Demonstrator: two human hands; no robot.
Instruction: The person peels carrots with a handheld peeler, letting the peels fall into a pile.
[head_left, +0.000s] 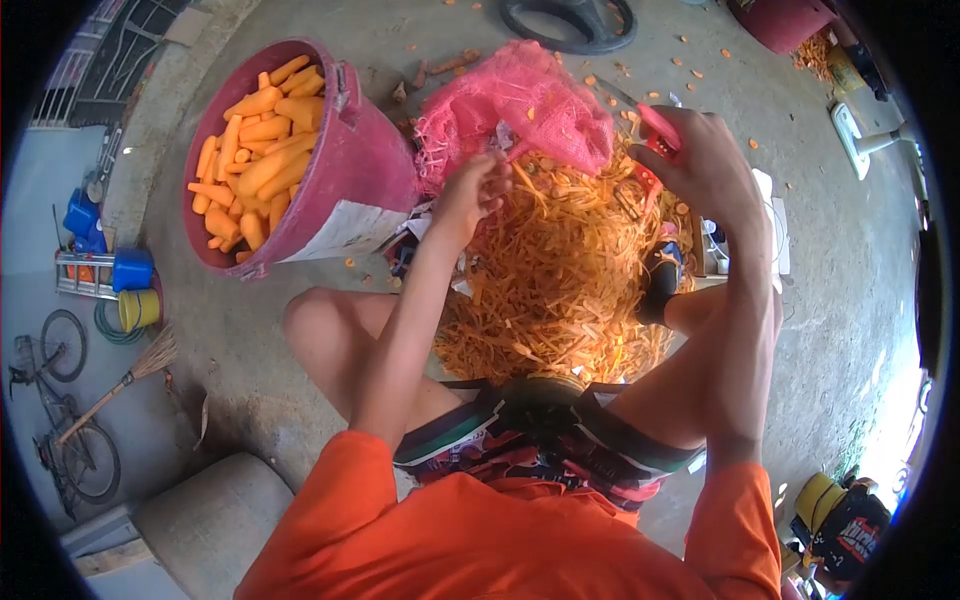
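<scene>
My left hand [475,190] reaches forward over a big heap of orange carrot peelings [560,290], fingers curled at the edge of a pink mesh sack [520,110]; what it holds is unclear. My right hand [700,155] is closed on a red-handled peeler [655,135] above the heap's right side. A maroon bucket [360,170] full of peeled carrots [255,150] stands to the left of my left hand.
I sit on a concrete floor with my knees either side of the heap. Carrot bits lie scattered beyond it. A black ring-shaped object [575,22] and another maroon bucket [785,20] are at the far edge. Bicycle [60,420], broom [125,380] and blue containers [105,255] stand at the left.
</scene>
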